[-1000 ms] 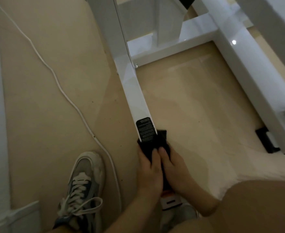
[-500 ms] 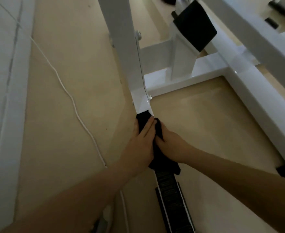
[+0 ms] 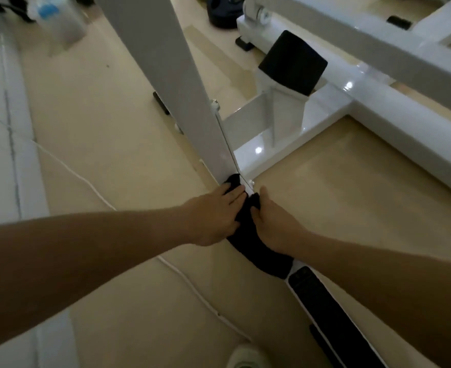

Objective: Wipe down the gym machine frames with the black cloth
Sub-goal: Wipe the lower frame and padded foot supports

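The black cloth (image 3: 248,243) is lying draped over the low white frame bar (image 3: 297,264), now pushed further along it, right up to the foot of the upright post (image 3: 171,88). The left hand (image 3: 213,216) is pressing it down with straight fingers. The right hand (image 3: 272,224) is gripping its other side, fingers curled. A white cable (image 3: 91,185) is trailing across the floor (image 3: 112,155) nearby.

No text, number or brand can be read anywhere. The blue label (image 3: 43,11) on the clear bottle (image 3: 62,27) at the top left is blurred, and the black strip (image 3: 325,309) on the white frame (image 3: 165,75) is too dark to tell.
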`<move>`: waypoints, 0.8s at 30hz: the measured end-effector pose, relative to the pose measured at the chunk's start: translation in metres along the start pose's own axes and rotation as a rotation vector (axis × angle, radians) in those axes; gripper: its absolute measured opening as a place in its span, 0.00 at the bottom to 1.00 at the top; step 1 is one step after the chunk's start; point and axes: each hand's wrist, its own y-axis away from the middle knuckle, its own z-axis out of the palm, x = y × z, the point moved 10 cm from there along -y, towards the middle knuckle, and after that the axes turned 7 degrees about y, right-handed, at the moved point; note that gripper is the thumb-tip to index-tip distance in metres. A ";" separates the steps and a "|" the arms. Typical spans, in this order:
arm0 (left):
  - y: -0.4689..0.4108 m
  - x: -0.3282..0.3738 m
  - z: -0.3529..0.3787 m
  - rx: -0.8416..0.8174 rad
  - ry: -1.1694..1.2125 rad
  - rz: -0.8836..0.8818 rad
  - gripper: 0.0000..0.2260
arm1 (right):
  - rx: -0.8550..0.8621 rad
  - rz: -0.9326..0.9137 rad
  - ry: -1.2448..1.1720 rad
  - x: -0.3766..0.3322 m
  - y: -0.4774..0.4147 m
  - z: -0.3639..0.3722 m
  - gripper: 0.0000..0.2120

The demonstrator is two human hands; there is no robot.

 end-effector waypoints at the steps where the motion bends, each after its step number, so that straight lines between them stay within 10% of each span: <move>1: 0.003 0.007 -0.001 0.076 -0.010 -0.004 0.21 | 0.125 -0.002 -0.019 0.005 0.000 -0.002 0.26; 8: -0.058 -0.033 0.006 0.348 0.563 -0.382 0.20 | 0.253 0.174 -0.231 0.053 -0.029 -0.016 0.17; 14: -0.035 0.032 0.007 0.374 0.549 -0.111 0.14 | 0.416 0.161 0.050 0.053 0.050 -0.003 0.11; 24: -0.108 0.074 0.028 -0.293 0.382 -0.053 0.14 | -0.319 0.364 0.220 0.101 0.044 -0.006 0.09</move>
